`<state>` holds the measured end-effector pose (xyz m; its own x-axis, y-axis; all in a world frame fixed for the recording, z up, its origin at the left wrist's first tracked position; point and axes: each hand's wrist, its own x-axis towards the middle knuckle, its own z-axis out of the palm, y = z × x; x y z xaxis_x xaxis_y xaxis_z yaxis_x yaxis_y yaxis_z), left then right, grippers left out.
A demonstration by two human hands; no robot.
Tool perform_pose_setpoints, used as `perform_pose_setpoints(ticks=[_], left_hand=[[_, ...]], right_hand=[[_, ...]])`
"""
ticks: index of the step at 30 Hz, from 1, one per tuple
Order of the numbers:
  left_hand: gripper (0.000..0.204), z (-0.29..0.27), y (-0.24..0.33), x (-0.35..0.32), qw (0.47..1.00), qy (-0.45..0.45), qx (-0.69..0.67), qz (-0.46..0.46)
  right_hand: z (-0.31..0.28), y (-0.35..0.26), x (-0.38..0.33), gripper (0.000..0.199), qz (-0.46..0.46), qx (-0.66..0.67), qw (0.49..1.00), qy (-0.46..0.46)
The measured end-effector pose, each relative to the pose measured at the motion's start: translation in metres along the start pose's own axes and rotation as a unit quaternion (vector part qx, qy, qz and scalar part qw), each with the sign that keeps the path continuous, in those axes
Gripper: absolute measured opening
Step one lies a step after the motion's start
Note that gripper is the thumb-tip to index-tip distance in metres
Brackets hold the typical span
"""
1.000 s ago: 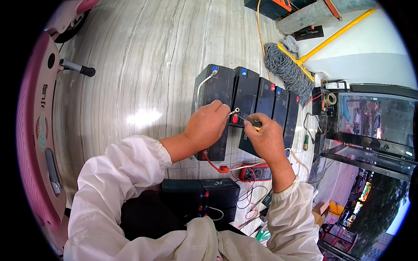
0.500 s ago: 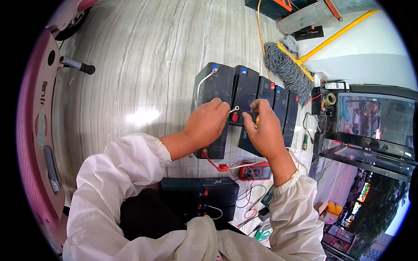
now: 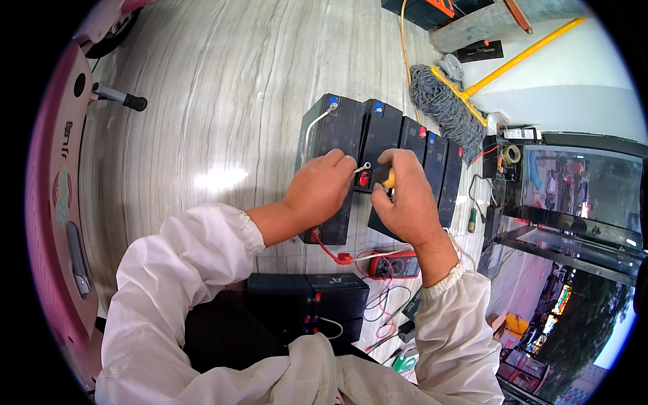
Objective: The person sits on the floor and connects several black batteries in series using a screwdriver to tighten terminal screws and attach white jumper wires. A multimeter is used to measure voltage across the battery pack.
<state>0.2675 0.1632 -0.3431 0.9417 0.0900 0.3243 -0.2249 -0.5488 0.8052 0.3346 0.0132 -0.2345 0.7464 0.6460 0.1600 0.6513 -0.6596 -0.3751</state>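
Observation:
My left hand [image 3: 321, 185] is closed around the end of a white wire, whose bare ring terminal [image 3: 366, 166] pokes out past the fingertips. This ring sits just above the red terminal [image 3: 364, 179] of a black battery [image 3: 381, 135]; whether they touch, I cannot tell. Between the thumb and fingers of my right hand [image 3: 413, 199] is a short screwdriver [image 3: 387, 177] with a yellow-and-black handle. Its tip is hard to make out. Left of that battery stands a larger-looking black battery [image 3: 345, 128] with the white wire on its blue terminal and a red wire at its near end.
More black batteries [image 3: 435, 158] line up on the right. Nearer me lie a red multimeter [image 3: 399, 264], loose leads and another battery group [image 3: 278, 283]. A grey mop [image 3: 439, 98] leans behind; a pink scooter [image 3: 61, 189] is at the left. A green-handled tool [image 3: 472, 219] lies right.
My right hand has turned and shifted slightly up and left, showing more of the screwdriver's yellow handle. The left hand keeps the wire at nearly the same place.

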Motion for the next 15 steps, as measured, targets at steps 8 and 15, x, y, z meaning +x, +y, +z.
perform_pose_setpoints(ticks=[8, 15], left_hand=[[0.011, 0.0, -0.002, -0.001, 1.0, 0.007, 0.0, 0.014], [0.011, 0.0, -0.004, -0.002, 1.0, -0.007, 0.004, -0.001]], right_hand=[[-0.008, 0.004, 0.006, 0.018, 0.027, -0.007, 0.997, -0.066], [-0.014, -0.005, 0.012, 0.021, 0.155, -0.029, 0.974, -0.162]])
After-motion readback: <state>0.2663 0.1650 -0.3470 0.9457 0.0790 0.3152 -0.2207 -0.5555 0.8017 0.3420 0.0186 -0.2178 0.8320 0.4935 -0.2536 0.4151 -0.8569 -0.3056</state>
